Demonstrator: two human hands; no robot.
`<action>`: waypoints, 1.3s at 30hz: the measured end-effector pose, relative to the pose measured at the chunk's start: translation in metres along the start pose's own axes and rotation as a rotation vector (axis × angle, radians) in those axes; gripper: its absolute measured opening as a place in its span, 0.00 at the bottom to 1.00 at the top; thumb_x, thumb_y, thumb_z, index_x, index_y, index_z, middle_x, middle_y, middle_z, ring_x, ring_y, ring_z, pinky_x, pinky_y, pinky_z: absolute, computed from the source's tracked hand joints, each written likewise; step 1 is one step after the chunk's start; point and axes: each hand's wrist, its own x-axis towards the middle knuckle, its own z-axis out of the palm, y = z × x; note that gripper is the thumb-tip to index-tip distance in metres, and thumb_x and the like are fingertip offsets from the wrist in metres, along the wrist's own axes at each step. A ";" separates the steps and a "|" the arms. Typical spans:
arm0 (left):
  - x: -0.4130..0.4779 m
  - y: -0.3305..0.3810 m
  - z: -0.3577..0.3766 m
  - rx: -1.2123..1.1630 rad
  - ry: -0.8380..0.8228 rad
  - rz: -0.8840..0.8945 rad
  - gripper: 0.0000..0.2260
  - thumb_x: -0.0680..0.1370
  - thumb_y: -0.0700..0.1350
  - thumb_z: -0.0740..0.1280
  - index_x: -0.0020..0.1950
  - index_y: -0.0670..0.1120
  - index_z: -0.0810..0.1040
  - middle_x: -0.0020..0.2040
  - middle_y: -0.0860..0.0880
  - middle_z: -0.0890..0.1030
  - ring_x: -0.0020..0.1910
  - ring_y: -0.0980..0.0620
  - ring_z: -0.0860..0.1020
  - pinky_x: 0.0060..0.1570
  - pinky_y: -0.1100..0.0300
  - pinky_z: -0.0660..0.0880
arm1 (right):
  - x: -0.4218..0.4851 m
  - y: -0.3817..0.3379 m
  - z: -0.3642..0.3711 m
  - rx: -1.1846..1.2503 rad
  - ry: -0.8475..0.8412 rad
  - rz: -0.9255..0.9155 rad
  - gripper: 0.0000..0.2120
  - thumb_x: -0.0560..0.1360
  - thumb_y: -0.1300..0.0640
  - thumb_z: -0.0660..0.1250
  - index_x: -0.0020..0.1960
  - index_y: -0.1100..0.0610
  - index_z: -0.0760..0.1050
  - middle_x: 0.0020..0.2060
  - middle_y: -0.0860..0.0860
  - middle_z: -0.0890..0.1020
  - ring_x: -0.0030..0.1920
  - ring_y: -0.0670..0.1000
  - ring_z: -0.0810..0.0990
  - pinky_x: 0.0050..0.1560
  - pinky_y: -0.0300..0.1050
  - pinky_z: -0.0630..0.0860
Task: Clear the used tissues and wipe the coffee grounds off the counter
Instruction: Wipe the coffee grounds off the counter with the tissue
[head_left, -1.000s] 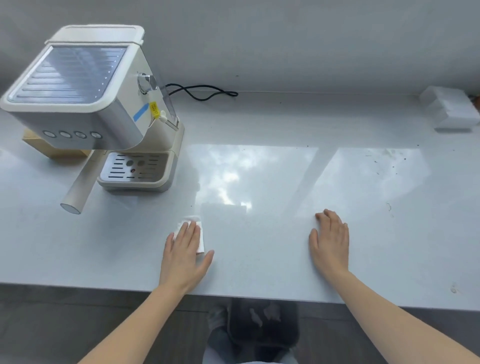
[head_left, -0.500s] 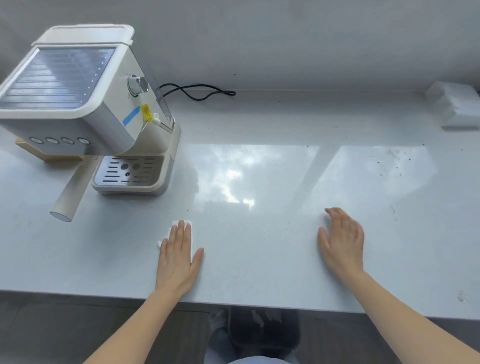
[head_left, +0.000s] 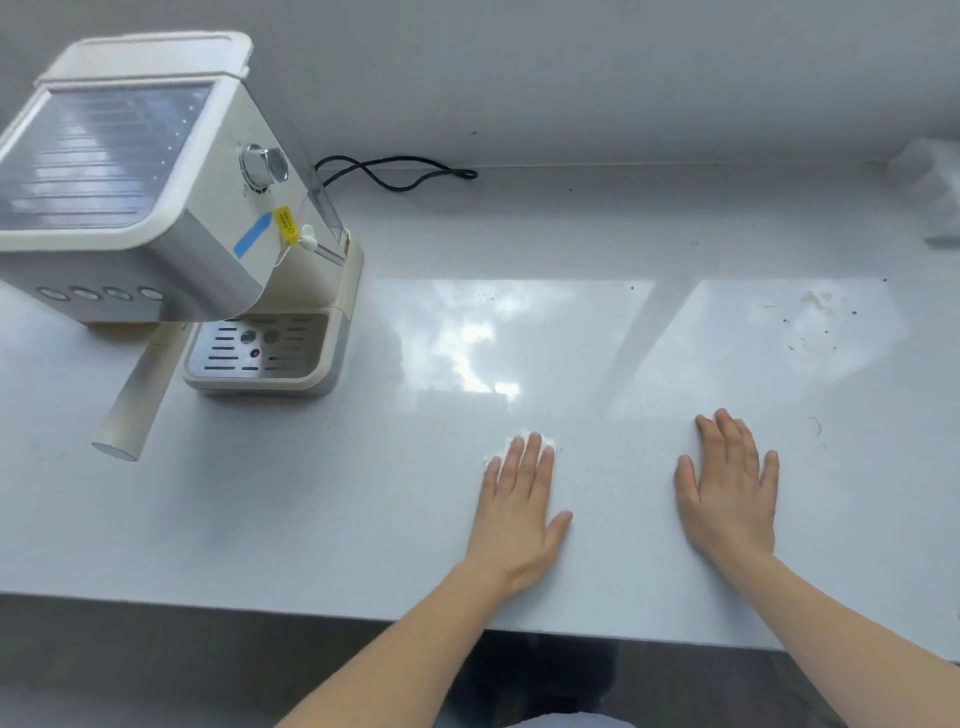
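Tissue (head_left: 524, 441), a small white wad, lies pinned flat under the fingers (head_left: 530, 457) of the left hand (head_left: 519, 509), only its far edge peeking out beyond the fingertips. Those fingers are stretched out and pressed together, pressing down on the wad and not curled round it. Half a second ago the same hand pressed the wad much nearer the espresso machine (head_left: 171, 208); now it sits well to the right of the drip tray (head_left: 265, 353), so the wiping stroke has swept rightward along the surface (head_left: 311, 519). The right hand (head_left: 727, 493) rests flat and released, holding nothing, a short way to the right of the left thumb, much as it did before.

That shift suggests the wiping is under way, but not finished: dark coffee grounds (head_left: 810, 322) lie scattered beyond and to the right of the right fingertips, with a few fine specks between the two hands.

Room is generous. Ahead of both sets of fingers the glossy top is bare up to the wall, where a black cord (head_left: 395, 174) loops. A blurred white object (head_left: 935, 197) sits far right at the back. The near edge runs just behind both wrists, so grounds pulled backward would likely drop off.
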 end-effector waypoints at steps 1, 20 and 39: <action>-0.005 0.002 0.001 -0.002 -0.008 0.012 0.30 0.78 0.59 0.43 0.75 0.51 0.33 0.75 0.53 0.31 0.74 0.54 0.30 0.70 0.57 0.26 | 0.000 0.000 0.000 0.001 0.003 -0.001 0.29 0.75 0.45 0.44 0.75 0.52 0.55 0.77 0.50 0.57 0.76 0.49 0.51 0.75 0.58 0.45; 0.087 -0.051 -0.049 0.028 -0.088 -0.017 0.30 0.81 0.55 0.49 0.76 0.48 0.37 0.77 0.49 0.35 0.75 0.51 0.33 0.71 0.52 0.32 | 0.004 -0.005 -0.002 0.040 -0.021 0.000 0.23 0.80 0.53 0.50 0.75 0.53 0.56 0.77 0.50 0.57 0.77 0.49 0.51 0.76 0.57 0.43; -0.017 -0.068 -0.021 0.160 -0.117 0.320 0.29 0.79 0.59 0.41 0.75 0.51 0.35 0.76 0.51 0.34 0.76 0.50 0.37 0.73 0.54 0.33 | 0.002 0.001 -0.005 0.081 0.025 0.001 0.21 0.80 0.55 0.51 0.74 0.53 0.60 0.76 0.50 0.60 0.76 0.49 0.54 0.76 0.57 0.45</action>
